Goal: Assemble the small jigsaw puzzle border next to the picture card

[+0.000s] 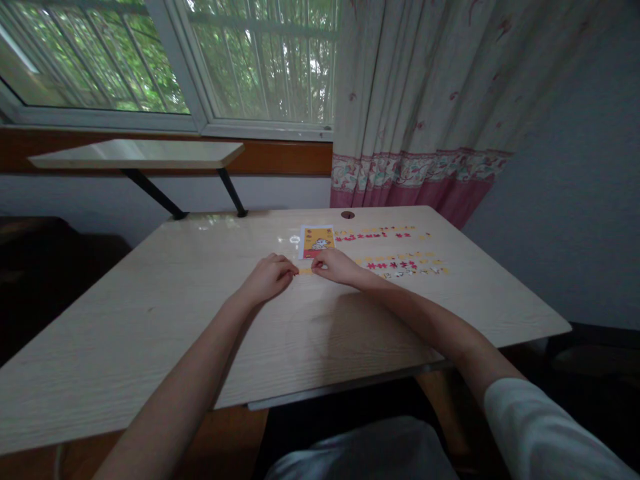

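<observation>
A short strip of yellow-orange jigsaw puzzle pieces [305,271] lies on the pale wood table, between my two hands. The fingertips of my left hand [270,277] are pinched together at the strip's left end. At its right end, my right hand [336,267] is closed in a pinch with thumb and forefinger, covering part of the strip. Just behind them sits a picture card [318,239], orange above and red below, with a white cartoon animal. Loose puzzle pieces [391,265] in red, yellow and white are laid out in rows to the right, partly behind my right hand.
The table [210,267] has a round cable hole [347,215] near its back edge. A raised shelf [145,155] on dark legs stands at the back left. Behind the table are a barred window [260,67] and a patterned curtain [420,100].
</observation>
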Demonstrator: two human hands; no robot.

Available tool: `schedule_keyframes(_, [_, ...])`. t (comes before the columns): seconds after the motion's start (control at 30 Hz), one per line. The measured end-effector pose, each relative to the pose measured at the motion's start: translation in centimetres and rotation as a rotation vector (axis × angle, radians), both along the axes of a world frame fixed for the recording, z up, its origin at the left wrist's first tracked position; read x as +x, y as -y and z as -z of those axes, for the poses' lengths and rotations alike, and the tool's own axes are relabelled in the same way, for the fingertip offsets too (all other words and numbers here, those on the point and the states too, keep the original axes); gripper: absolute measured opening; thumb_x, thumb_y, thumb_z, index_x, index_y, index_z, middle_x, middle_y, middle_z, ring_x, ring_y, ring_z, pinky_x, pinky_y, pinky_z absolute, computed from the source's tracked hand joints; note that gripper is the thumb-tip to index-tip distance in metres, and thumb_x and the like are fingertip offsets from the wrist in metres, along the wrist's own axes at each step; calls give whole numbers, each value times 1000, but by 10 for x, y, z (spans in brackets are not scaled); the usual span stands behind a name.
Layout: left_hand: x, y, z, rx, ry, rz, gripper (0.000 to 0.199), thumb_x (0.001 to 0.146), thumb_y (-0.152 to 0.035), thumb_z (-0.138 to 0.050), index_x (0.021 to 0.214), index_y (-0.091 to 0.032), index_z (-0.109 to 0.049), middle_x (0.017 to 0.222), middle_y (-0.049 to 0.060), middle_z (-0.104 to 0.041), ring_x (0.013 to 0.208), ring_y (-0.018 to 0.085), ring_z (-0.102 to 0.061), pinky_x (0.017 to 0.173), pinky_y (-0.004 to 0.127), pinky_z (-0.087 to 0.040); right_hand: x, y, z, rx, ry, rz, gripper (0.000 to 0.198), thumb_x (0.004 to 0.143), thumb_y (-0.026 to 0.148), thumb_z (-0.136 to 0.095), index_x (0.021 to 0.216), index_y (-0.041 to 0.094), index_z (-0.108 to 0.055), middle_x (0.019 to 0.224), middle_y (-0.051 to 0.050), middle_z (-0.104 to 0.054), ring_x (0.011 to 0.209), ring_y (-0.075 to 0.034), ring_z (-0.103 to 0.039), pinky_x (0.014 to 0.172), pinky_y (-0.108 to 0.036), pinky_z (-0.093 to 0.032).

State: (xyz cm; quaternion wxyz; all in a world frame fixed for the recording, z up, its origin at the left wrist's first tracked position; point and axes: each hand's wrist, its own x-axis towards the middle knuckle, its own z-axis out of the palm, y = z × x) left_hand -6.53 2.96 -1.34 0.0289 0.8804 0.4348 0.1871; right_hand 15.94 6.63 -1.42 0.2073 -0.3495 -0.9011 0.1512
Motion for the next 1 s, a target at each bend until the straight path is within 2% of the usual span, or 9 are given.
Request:
schedule_keyframes(0.37, [0, -2, 2, -7, 51, -1, 25, 82, -18, -51, 89, -18, -75, 89, 9, -71, 85, 24, -61, 81, 37, -48, 2, -3, 3, -37, -27, -4, 11, 82, 16, -61, 83, 13, -72, 80, -5, -69, 76, -13, -59, 70, -23, -38])
schedule_keyframes(0.5, [-1, -3, 3, -15, 86, 6, 25, 83, -20, -49, 91, -16, -73, 90, 9, -71, 86, 23, -61, 81, 37, -48, 12, -9, -10, -112, -65, 121, 14, 84, 21, -60, 82, 13, -71, 76, -4, -68, 68, -12, -57, 64, -22, -37])
schedule_keyframes(0.63, [-3, -5, 5, 20, 57, -28, 26, 83, -21, -49, 92, -18, -74, 90, 9, -71, 85, 23, -61, 80, 36, -48, 36, -28, -26, -110, -123, 290, 13, 82, 21, -60, 82, 14, -71, 79, -5, -69, 69, -12, -55, 64, -22, -38])
schedule_keyframes(0.77, [-5, -5, 5, 45, 18, -55, 27, 83, -21, -48, 90, -18, -74, 89, 9, -71, 84, 23, -61, 80, 37, -48, 73, -52, -33, -107, -127, 422, 13, 83, 20, -59, 85, 12, -70, 80, -7, -70, 71, -13, -57, 67, -22, -39])
schedule_keyframes(0.9, [-4, -4, 4, 46, -12, -57, 26, 84, -21, -48, 89, -17, -73, 89, 10, -71, 84, 24, -60, 79, 38, -48, 110, -78, -33, -103, 35, 568, 16, 82, 16, -58, 92, 11, -70, 84, -9, -71, 71, -13, -59, 64, -21, -40])
schedule_keyframes(1.0, [-4, -4, 4, 33, -14, -55, 24, 85, -23, -50, 89, -17, -73, 89, 10, -71, 86, 25, -60, 80, 38, -48, 128, -97, -33, -131, 181, 604, 16, 80, 12, -58, 90, 10, -70, 75, -8, -69, 61, -12, -57, 59, -22, -39])
